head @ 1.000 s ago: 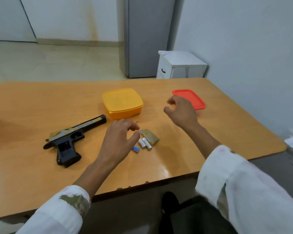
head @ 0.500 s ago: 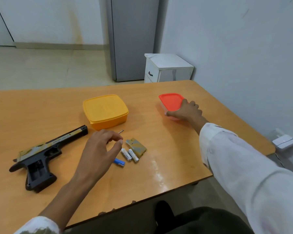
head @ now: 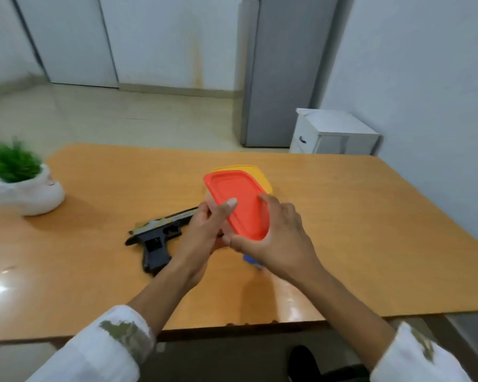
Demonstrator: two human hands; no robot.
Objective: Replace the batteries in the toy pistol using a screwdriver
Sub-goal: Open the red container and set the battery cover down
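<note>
— Above the middle of the table [head: 370, 244], what is being held?

— A red-lidded container [head: 239, 205] is held clear of the wood by both hands. It is tilted, so that the lid is turned toward the camera. A pale body is glimpsed under the lid along its left edge.

— How is the left hand [head: 202, 241] placed?

— It is wrapped round the container's left side from below, and the thumb is laid flat on the red lid.

— And the right hand [head: 279, 241]?

— It is closed round the near right corner, with the fingers curled over the lid's rim.

— Where is the toy pistol [head: 160, 238] to be found?

— It is laid on its side on the table, just left of the left wrist. The grip is turned toward the near edge, and the muzzle end is covered by the left hand.

— Is anything seen beneath the hands?

— A small blue object [head: 250, 259] is glimpsed on the table under the right hand. It is blurred, and what it is cannot be told.

— What else is shown?

— A yellow container [head: 255, 175] is set just behind the red-lidded one and is largely covered by it. A green plant [head: 14, 164] in a white pot [head: 36, 194] is stood near the far left corner, well apart from the pistol. Beyond the table, a small white cabinet [head: 334, 133] is placed beside a grey refrigerator [head: 279, 78]. White sleeves [head: 100, 351] are worn on both arms.
</note>
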